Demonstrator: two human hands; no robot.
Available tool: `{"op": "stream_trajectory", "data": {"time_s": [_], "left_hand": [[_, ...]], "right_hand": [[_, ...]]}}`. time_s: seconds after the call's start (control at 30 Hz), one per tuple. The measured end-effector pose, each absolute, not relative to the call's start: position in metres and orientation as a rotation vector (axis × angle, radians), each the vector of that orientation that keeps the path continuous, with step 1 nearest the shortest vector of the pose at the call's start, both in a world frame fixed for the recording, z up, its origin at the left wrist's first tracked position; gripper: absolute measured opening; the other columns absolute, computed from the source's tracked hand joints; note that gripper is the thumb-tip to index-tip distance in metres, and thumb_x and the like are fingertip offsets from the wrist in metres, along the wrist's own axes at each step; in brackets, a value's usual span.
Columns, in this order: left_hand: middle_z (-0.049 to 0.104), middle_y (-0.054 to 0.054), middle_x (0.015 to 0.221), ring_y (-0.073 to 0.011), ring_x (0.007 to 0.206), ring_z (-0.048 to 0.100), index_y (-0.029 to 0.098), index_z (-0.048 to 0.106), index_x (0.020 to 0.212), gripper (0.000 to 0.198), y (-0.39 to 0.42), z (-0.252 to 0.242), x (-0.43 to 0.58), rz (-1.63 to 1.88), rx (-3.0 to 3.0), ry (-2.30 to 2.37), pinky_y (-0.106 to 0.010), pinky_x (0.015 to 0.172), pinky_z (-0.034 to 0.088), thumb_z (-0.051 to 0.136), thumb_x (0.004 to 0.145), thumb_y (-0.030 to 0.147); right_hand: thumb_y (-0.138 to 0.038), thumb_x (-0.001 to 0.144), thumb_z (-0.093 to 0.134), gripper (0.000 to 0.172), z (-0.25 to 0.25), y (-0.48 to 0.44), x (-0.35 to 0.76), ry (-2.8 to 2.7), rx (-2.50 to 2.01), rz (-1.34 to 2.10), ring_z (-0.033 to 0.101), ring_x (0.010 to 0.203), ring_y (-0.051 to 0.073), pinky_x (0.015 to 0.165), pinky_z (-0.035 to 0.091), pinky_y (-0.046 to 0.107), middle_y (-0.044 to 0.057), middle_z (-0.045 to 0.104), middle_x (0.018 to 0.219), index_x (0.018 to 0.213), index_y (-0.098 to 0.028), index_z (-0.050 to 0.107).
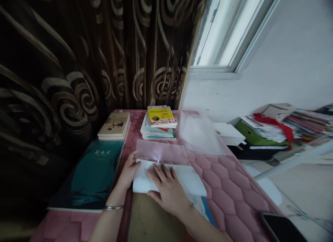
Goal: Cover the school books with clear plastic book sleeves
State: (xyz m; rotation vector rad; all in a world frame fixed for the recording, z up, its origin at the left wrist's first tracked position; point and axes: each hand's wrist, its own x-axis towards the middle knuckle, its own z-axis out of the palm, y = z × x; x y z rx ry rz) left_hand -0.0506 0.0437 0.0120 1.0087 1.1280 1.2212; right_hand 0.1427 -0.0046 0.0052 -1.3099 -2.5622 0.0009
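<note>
A book (156, 219) with a brownish-tan side lies in front of me, with a white page or cover flap (191, 181) opened across its far part. Beyond the white flap a clear plastic sheet (161, 150) sticks out. My left hand (129, 170), with a silver bracelet on its wrist, is closed at the far left corner, where flap and plastic meet. Its fingertips are partly hidden. Flat on the white flap rests my right hand (165, 186), fingers spread, holding nothing. A blue-and-white printed part (203, 207) shows under the flap at the right.
Left of the book lies a large teal book (96, 176), with small beige books (114, 125) behind it. A stack topped by a yellow book (161, 115) and loose clear plastic sheets (201, 134) are farther back. A phone (282, 226) lies at the right on the pink quilted cover (234, 193).
</note>
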Motion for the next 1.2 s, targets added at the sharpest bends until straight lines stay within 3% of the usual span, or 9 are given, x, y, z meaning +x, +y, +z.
{"op": "stream_trajectory", "data": {"time_s": [0.13, 0.3, 0.47, 0.63, 0.77, 1.2], "left_hand": [[0.07, -0.01, 0.114, -0.0254, 0.097, 0.067, 0.017, 0.055, 0.124, 0.061, 0.043, 0.011, -0.047, 1.287, 1.08, 1.235, -0.033, 0.081, 0.051, 0.07, 0.068, 0.04], [0.07, -0.009, 0.112, -0.0253, 0.098, 0.066, 0.017, 0.057, 0.123, 0.057, 0.042, 0.013, -0.044, 1.329, 1.11, 1.277, -0.035, 0.084, 0.05, 0.066, 0.072, 0.042], [0.069, -0.009, 0.115, -0.025, 0.103, 0.064, 0.019, 0.058, 0.117, 0.052, 0.042, 0.01, -0.041, 1.368, 1.128, 1.301, -0.035, 0.088, 0.049, 0.066, 0.074, 0.045], [0.073, -0.012, 0.104, -0.0271, 0.1, 0.067, 0.018, 0.057, 0.115, 0.054, 0.041, 0.01, -0.038, 1.356, 1.061, 1.213, -0.039, 0.09, 0.049, 0.068, 0.074, 0.051], [0.074, -0.01, 0.1, -0.0279, 0.099, 0.067, 0.018, 0.058, 0.112, 0.053, 0.039, 0.016, -0.037, 1.345, 1.06, 1.144, -0.04, 0.09, 0.049, 0.074, 0.069, 0.044], [0.071, -0.004, 0.094, -0.0211, 0.088, 0.064, 0.018, 0.065, 0.098, 0.045, 0.039, 0.017, -0.038, 1.356, 1.122, 1.257, -0.028, 0.075, 0.047, 0.074, 0.067, 0.049]], "right_hand": [[-0.05, 0.089, 0.055, 0.065, 0.005, -0.004, 0.142, -2.56, -1.322, -0.033, 0.038, 0.134, 0.044, 0.103, 0.032, 0.067, 0.013, 0.037, 0.153, 0.147, -0.027, 0.038], [-0.053, 0.092, 0.048, 0.062, 0.001, -0.003, 0.142, -2.509, -1.317, -0.02, 0.034, 0.137, 0.041, 0.105, 0.031, 0.066, 0.011, 0.034, 0.155, 0.148, -0.028, 0.036], [-0.048, 0.089, 0.056, 0.063, 0.007, -0.005, 0.138, -2.517, -1.35, -0.042, 0.036, 0.135, 0.042, 0.103, 0.032, 0.067, 0.014, 0.037, 0.153, 0.146, -0.025, 0.04], [-0.046, 0.093, 0.051, 0.059, 0.003, -0.006, 0.137, -2.505, -1.305, -0.077, 0.035, 0.137, 0.041, 0.104, 0.033, 0.066, 0.012, 0.034, 0.155, 0.148, -0.027, 0.038], [-0.046, 0.093, 0.05, 0.061, -0.005, -0.006, 0.137, -2.484, -1.287, -0.126, 0.035, 0.137, 0.041, 0.104, 0.033, 0.065, 0.012, 0.033, 0.155, 0.149, -0.028, 0.035], [-0.045, 0.094, 0.05, 0.062, -0.005, -0.003, 0.138, -2.436, -1.24, -0.188, 0.028, 0.141, 0.038, 0.107, 0.027, 0.067, 0.01, 0.029, 0.157, 0.149, -0.024, 0.034]]}}
